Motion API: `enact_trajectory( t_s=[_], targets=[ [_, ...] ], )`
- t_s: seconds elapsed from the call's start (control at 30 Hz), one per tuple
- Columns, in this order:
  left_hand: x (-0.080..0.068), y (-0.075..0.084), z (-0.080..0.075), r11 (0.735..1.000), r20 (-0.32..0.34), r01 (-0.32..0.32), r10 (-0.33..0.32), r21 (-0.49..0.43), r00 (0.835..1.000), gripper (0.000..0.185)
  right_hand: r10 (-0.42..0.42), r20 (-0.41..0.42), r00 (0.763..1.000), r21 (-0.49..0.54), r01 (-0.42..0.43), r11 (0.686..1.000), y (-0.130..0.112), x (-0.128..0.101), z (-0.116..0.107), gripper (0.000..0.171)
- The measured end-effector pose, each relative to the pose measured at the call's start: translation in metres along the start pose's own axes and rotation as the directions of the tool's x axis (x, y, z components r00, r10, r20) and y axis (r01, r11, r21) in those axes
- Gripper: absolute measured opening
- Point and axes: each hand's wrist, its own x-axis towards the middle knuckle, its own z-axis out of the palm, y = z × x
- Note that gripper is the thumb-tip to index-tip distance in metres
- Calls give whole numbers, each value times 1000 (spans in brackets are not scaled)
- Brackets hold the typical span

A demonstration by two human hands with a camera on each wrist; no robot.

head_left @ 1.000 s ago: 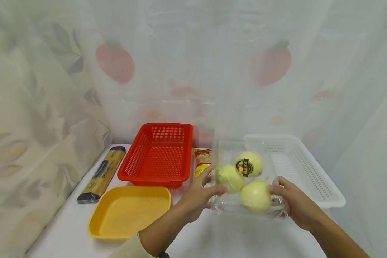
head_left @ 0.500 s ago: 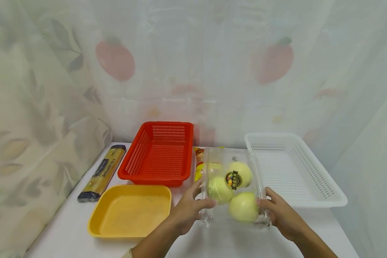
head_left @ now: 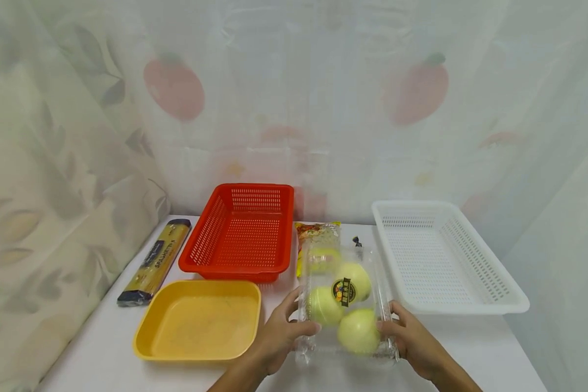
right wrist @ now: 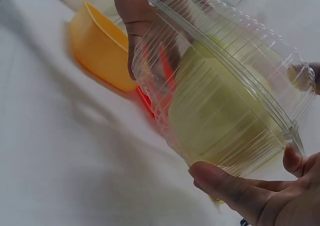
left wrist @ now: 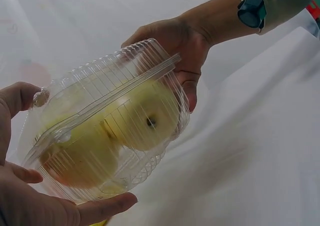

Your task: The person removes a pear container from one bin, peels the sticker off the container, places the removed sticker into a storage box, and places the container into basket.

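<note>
Left hand: your left hand [head_left: 274,340] is gripping the left side of the clear box [head_left: 345,305], thumb curling over the lid and fingers wrapping underneath.
Right hand: your right hand [head_left: 414,340] is clasping the right side of the same box, thumb on the lid edge, fingers below.
Clear box: you are holding it just above the white table [head_left: 103,365], between the two hands, lid closed and tilting a little in the wrist views.
Box contents: three pale yellow fruits [head_left: 357,330] are sitting inside, one carrying a dark round sticker [head_left: 342,291].
Yellow tray [head_left: 142,340]: it is lying to the left of your left hand, nothing in it.
Snack packet [head_left: 316,231]: it is lying just behind the box, between the two baskets.
Red basket [head_left: 201,253]: it is standing behind the yellow tray, holding nothing.
White basket [head_left: 470,307]: it is standing to the right, holding nothing.
Spaghetti pack [head_left: 154,261]: it is lying far left, beside the curtain [head_left: 68,136].
</note>
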Motion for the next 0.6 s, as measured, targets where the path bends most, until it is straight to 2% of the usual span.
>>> enact_trajectory(
  t_s=[0.4, 0.6],
  targets=[
    [-5, -28, -14, 999, -17, 22, -23, -40, 1000, 94, 53, 19, 998, 6, -53, 999, 31, 7, 1, 26],
    [-6, -38, -22, 999, -18, 28, -28, -38, 999, 95, 104, 0, 995, 22, -104, 994, 42, 9, 3, 23]
  ],
)
